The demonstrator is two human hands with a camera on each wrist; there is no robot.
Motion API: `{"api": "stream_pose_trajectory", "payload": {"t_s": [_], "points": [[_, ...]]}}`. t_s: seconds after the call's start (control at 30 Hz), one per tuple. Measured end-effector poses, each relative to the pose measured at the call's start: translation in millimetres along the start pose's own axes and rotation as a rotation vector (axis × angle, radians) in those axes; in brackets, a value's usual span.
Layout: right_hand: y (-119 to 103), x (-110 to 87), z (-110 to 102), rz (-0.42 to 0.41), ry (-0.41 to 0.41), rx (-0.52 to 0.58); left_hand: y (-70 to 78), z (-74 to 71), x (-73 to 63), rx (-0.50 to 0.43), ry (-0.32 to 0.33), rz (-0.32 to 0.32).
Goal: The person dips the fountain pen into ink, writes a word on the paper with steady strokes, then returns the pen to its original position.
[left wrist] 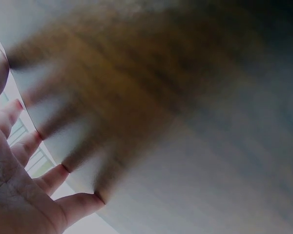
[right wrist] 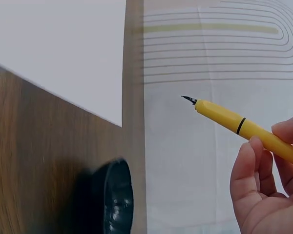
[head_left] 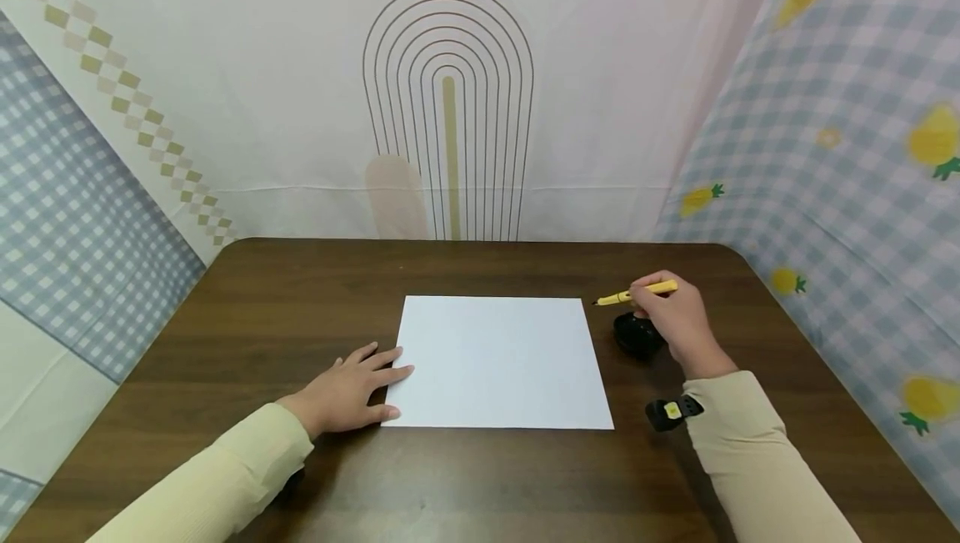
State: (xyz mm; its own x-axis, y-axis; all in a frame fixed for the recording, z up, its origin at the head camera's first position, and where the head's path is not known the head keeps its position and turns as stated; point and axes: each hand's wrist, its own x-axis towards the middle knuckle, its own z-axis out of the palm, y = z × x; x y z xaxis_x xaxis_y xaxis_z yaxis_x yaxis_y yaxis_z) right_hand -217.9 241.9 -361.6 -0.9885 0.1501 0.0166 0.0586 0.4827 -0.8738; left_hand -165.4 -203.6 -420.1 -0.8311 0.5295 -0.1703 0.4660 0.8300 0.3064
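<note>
Pinched between the thumb and fingers of the right hand (head_left: pixel 678 322) is a yellow pen (head_left: pixel 663 286), its bare dark nib pointing left. A black ring circles the barrel just ahead of the fingertips. From this grip, the nib reaches toward the far right corner of a white sheet of paper (head_left: pixel 498 364), near it but apart from it. The paper lies flat on a brown wooden table (head_left: pixel 495 485), to the left of the grip and a little closer to the person.

Just beside the gripping hand, on its left and lower side, stands a small glossy black bowl (head_left: pixel 634 336) (partly hidden by the hand, so its contents cannot be told). Below the grip, at the wrist, sits a black strapped device (head_left: pixel 673 412) with a yellow patch.

Well to the left of the grip, the left hand (head_left: pixel 347 393) lies palm down with fingers spread wide, its fingertips resting on the paper's left edge. Both arms wear pale sleeves (head_left: pixel 738 443). Beyond the grip hangs a white cloth (head_left: pixel 615 93) printed with nested arches; to its right, a checked cloth (head_left: pixel 855 218) with pineapples.
</note>
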Motion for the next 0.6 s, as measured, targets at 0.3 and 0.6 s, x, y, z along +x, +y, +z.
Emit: {"api": "stream_pose_trajectory", "payload": {"t_s": [0.3, 0.6], "points": [[-4.9, 3.9, 19.6, 0.029, -0.016, 0.055, 0.3, 1.4, 1.0, -0.001, 0.007, 0.015], [-9.3, 4.8, 36.9, 0.057, -0.042, 0.085, -0.6, 1.7, 0.7, -0.002, 0.003, 0.003]]}}
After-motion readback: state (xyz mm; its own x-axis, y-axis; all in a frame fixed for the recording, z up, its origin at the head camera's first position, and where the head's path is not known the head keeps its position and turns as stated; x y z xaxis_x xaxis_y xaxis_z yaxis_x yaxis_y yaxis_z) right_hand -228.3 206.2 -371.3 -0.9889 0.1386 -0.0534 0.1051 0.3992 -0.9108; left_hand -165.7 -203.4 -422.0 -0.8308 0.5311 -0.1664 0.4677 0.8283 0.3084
